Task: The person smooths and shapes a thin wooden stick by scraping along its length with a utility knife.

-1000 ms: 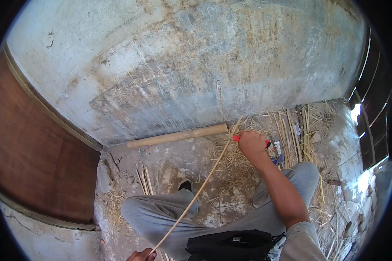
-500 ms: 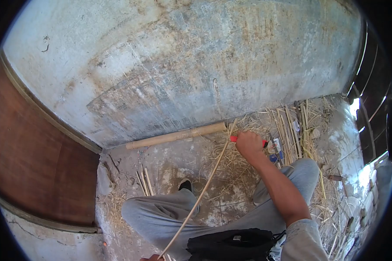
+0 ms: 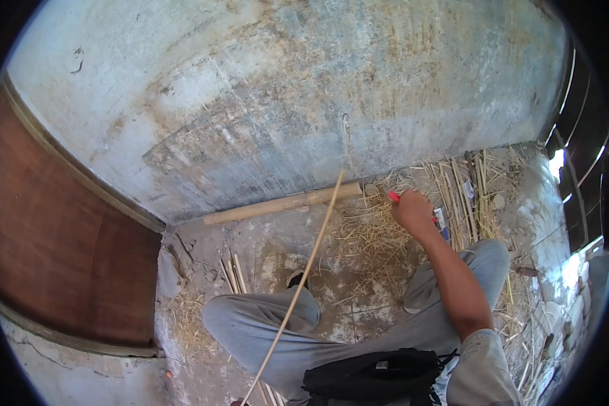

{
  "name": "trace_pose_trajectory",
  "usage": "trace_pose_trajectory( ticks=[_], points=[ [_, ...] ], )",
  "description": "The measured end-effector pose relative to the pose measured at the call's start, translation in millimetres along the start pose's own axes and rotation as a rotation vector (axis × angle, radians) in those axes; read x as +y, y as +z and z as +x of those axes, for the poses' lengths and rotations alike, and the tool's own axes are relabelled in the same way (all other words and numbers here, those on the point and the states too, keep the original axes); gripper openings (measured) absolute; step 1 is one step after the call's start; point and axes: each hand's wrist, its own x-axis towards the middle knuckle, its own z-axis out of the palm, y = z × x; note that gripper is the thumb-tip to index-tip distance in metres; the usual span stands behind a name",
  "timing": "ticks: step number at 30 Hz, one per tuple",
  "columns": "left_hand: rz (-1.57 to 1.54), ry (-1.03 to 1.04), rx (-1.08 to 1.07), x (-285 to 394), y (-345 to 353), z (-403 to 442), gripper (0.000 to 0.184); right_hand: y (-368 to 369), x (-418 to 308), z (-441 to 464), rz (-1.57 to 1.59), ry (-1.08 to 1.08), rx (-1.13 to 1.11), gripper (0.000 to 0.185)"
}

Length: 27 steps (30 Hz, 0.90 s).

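A long thin bamboo strip (image 3: 298, 292) slants up from the bottom edge, across my left leg, to a tip in front of the wall. Its lower end is at my left hand (image 3: 239, 403), of which only a sliver shows at the frame's bottom. My right hand (image 3: 413, 214) is wrapped round a red-handled tool (image 3: 393, 196), to the right of the strip and apart from it. The tool's blade cannot be made out. Thin shavings (image 3: 379, 233) lie on the floor below and left of my right hand.
A thick bamboo pole (image 3: 284, 203) lies along the foot of the stained wall (image 3: 304, 95). Split strips (image 3: 459, 199) are piled at the right, and a few sticks (image 3: 234, 272) lie beyond my left knee. A brown door panel (image 3: 68, 237) stands left. A black bag (image 3: 372, 377) rests at my lap.
The red tool in my right hand has come away from the strip, to the right. The strip's tip has swung left and up. My left hand has slipped mostly out of view.
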Motion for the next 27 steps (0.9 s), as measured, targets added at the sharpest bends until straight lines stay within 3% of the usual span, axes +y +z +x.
trace_pose_trajectory(
  ticks=[2,8,10,11,13,16,19,27],
  points=[
    [-0.172,0.133,0.041,-8,9,10,0.027,-14,-6,-5,0.093,-0.031,0.021,0.026],
    [-0.523,0.072,-0.039,14,17,49,0.036,-53,-28,-27,0.511,-0.166,-0.323,0.042],
    [-0.738,0.064,-0.183,10,29,71,0.035,-58,-35,-37,0.728,-0.267,-0.393,0.043],
    [-0.737,0.067,-0.182,13,30,84,0.035,-63,-40,-41,0.729,-0.267,-0.39,0.043],
    [-0.783,0.049,-0.415,25,24,114,0.035,-70,-49,-46,0.834,-0.178,-0.458,0.043],
    [-0.782,0.203,-0.447,59,19,158,0.042,-68,-57,-47,1.057,-0.184,-0.36,0.041],
    [-0.79,0.2,-0.502,108,11,192,0.053,-67,-58,-42,1.228,-0.091,-0.39,0.044],
    [-0.872,0.256,-0.616,190,17,274,0.057,-56,-61,-42,1.45,0.065,-0.314,0.045]
  ],
)
